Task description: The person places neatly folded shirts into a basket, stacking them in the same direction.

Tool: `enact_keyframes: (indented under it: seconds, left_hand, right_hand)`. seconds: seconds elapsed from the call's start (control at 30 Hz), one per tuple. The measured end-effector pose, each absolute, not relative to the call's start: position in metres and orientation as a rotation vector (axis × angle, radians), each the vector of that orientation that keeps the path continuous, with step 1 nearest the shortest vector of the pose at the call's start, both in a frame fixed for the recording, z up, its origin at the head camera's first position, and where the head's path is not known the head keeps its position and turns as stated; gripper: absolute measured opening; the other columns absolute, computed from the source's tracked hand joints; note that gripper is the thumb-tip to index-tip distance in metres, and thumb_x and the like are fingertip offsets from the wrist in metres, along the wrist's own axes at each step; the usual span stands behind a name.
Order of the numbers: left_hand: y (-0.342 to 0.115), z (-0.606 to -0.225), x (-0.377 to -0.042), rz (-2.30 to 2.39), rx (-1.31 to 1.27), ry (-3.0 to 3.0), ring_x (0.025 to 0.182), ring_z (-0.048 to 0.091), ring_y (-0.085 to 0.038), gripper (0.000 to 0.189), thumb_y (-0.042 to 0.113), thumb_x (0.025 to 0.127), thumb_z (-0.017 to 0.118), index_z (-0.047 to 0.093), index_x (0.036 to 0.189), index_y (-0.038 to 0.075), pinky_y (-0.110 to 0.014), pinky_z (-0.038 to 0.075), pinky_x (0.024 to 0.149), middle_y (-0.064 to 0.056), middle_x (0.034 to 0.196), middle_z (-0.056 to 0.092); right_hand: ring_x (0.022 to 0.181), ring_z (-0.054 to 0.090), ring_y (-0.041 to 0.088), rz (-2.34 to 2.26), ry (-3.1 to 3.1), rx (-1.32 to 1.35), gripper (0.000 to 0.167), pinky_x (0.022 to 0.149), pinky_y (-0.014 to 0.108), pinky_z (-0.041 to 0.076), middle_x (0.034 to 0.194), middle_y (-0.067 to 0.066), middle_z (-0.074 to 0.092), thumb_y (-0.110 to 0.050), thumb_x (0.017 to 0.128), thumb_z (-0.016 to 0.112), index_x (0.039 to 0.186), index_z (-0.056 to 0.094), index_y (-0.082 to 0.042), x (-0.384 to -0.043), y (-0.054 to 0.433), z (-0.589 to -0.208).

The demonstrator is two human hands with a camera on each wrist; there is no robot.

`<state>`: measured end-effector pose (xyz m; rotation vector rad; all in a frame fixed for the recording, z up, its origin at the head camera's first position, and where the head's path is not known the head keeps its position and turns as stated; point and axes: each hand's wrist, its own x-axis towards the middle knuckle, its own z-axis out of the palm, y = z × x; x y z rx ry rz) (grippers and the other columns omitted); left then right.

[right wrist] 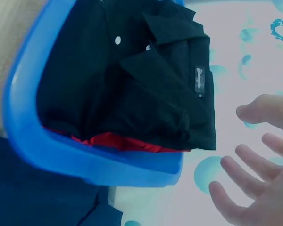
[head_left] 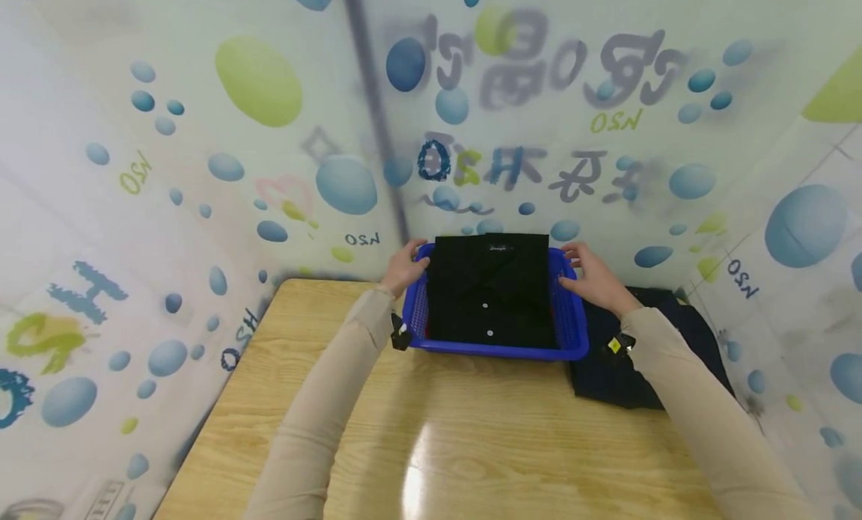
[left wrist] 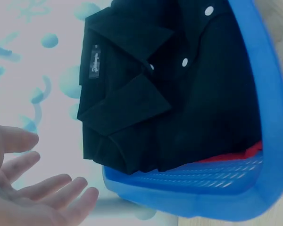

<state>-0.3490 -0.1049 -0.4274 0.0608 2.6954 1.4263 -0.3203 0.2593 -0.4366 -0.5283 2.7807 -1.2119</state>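
Note:
A folded black shirt (head_left: 494, 292) with white buttons and a small collar label lies in a blue plastic basket (head_left: 501, 351), its collar end reaching over the far rim. Beside the basket's far left corner is my left hand (head_left: 404, 269), thumb and fingers spread apart in the left wrist view. My right hand (head_left: 595, 282) is at the far right corner, its fingers loosely bent and holding nothing in the right wrist view. Red cloth (right wrist: 118, 141) peeks out from under the shirt along the basket's side.
A dark folded cloth (head_left: 622, 355) lies on the wooden table (head_left: 498, 430) to the right of the basket, partly under my right forearm. Just behind the table hangs a white curtain (head_left: 310, 123) with blue and green dots.

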Motion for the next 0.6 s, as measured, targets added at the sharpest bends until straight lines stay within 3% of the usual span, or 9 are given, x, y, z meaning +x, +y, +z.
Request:
enact_keyframes:
  seconds: [0.23, 0.6]
  left_hand:
    - [-0.098, -0.434, -0.344, 1.334, 0.143, 2.752, 0.13, 0.043, -0.032, 0.047, 0.012, 0.097, 0.055, 0.045, 0.143, 0.007, -0.045, 0.039, 0.103, -0.022, 0.142, 0.045]
    - [-0.079, -0.436, -0.333, 1.288, 0.236, 2.688, 0.13, 0.043, -0.033, 0.05, 0.017, 0.098, 0.055, 0.041, 0.145, 0.009, -0.046, 0.04, 0.101, -0.024, 0.142, 0.045]
  right_hand:
    - [0.118, 0.043, 0.051, -1.164, 2.783, -0.574, 0.047, 0.098, 0.061, 0.036, 0.13, 0.036, 0.042, 0.0, 0.093, 0.058, 0.133, 0.034, 0.011, -0.314, 0.272, -0.446]
    - [0.117, 0.044, 0.053, -1.002, 2.83, -0.549, 0.046, 0.097, 0.062, 0.035, 0.129, 0.037, 0.045, -0.002, 0.092, 0.058, 0.131, 0.038, 0.012, -0.304, 0.296, -0.452]
